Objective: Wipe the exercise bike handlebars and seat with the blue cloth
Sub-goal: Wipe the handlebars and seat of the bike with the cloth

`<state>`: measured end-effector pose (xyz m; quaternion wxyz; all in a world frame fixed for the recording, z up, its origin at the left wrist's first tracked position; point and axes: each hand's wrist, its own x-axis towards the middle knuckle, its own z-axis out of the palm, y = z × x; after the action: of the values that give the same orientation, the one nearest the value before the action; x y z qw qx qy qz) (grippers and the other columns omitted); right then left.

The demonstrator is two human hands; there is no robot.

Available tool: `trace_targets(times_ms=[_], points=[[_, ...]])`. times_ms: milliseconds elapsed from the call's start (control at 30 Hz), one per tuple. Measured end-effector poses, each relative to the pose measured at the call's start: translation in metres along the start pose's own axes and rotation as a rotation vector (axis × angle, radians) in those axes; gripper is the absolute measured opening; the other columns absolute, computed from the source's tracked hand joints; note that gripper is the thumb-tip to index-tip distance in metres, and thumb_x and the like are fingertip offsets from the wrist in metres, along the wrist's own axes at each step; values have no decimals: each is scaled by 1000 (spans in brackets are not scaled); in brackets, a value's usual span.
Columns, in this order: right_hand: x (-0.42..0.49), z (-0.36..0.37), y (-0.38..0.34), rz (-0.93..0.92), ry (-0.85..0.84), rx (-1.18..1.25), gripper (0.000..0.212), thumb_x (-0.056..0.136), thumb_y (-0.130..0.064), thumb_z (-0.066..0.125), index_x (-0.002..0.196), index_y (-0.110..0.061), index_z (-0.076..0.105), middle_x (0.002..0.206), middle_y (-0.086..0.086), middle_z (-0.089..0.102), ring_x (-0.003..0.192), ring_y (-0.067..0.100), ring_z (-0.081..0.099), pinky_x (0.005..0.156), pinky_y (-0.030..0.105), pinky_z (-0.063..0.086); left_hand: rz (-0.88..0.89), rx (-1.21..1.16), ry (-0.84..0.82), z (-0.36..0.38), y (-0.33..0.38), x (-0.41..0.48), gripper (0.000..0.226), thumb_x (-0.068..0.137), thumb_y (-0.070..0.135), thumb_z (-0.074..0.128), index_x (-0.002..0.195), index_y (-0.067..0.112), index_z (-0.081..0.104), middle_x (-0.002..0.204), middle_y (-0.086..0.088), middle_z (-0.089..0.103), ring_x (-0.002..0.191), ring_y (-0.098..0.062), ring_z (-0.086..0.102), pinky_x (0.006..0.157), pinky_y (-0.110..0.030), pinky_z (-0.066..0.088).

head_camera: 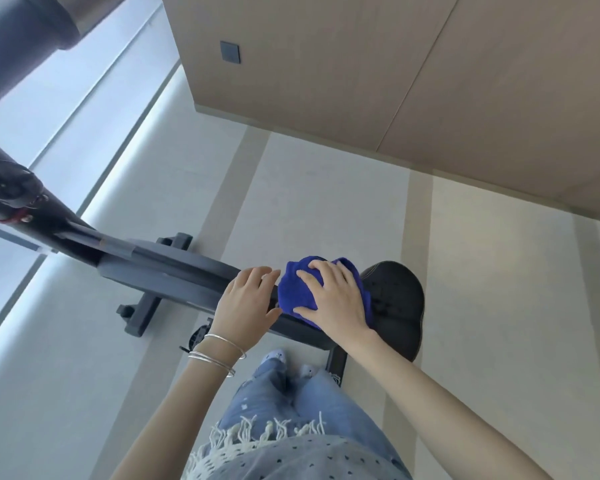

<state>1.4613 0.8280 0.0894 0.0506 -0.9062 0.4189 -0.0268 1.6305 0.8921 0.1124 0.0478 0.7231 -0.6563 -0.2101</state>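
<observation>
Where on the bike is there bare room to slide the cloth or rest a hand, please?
Free: the wide rear of the seat, right of the blue cloth, and the frame beam left of the left hand. Crowded: the seat's narrow front, where the right hand presses the cloth with the left hand close beside it.

**Daylight from the left, soft at the edges**

I saw strong daylight coming from the window point(49, 109) up and left of the person's left hand point(248, 303), with its panes washed out to pale blue-white. The floor point(326, 188) beyond both hands was evenly lit, and shadows were faint. The right hand point(336, 299) looked fairly sharp, though slightly smeared. The dark tube point(21, 29) far up-left of the hands was blurred, and straight lines bowed toward the edges.
</observation>
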Motion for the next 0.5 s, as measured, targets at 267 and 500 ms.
trace_targets(times_ms=[267, 500], points=[[-39, 5, 42, 78, 183, 124, 47, 70, -36, 79, 111, -17, 66, 114, 3, 66, 106, 24, 61, 89, 38, 50, 76, 9, -19, 4, -5, 11, 61, 86, 36, 59, 139, 22, 33, 142, 3, 41, 131, -20, 35, 108, -31, 31], [9, 5, 3, 63, 75, 144, 46, 75, -44, 72, 114, -21, 66, 115, -1, 67, 103, 21, 62, 87, 37, 50, 53, -68, -6, 9, -4, 9, 57, 84, 31, 60, 135, 18, 39, 139, 2, 45, 129, -21, 38, 107, -30, 32]])
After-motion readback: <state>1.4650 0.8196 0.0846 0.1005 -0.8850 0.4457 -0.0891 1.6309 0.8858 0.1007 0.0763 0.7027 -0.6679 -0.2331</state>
